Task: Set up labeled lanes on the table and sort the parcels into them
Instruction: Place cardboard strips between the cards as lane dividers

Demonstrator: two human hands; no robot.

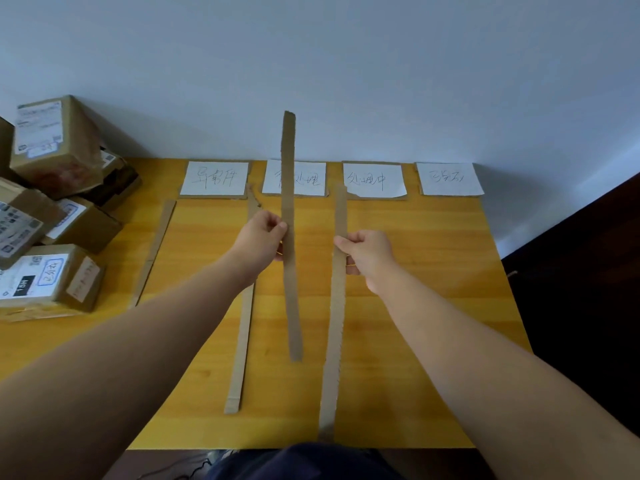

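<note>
**Hazard Check: Divider Strips in Hand, Lanes Incomplete**

**Status.** The left hand pinches a raised strip of cardboard near its middle. The strip is held clear of the table, and its far end crosses the second label. The right hand pinches a second strip that runs from the near edge toward the third label. Whether this strip lies flat or is slightly lifted cannot be determined from this view. A laid strip and a leftmost strip rest on the table. The parcels are stacked at the left, unsorted.

**Hazards**

1. Sag. The raised strip is long, thin and gripped at one point. Its free ends may droop or swing and sweep a label out of place.
2. Skew. A strip set down at an angle makes a lane that narrows toward one end, so parcels then straddle the divider.
3. Drift. Nothing visible fixes the strips. The left forearm passes over the laid strip and can drag it.
4. Pile slip. The parcels stand just beside the leftmost strip, and a sliding box can displace it
</note>
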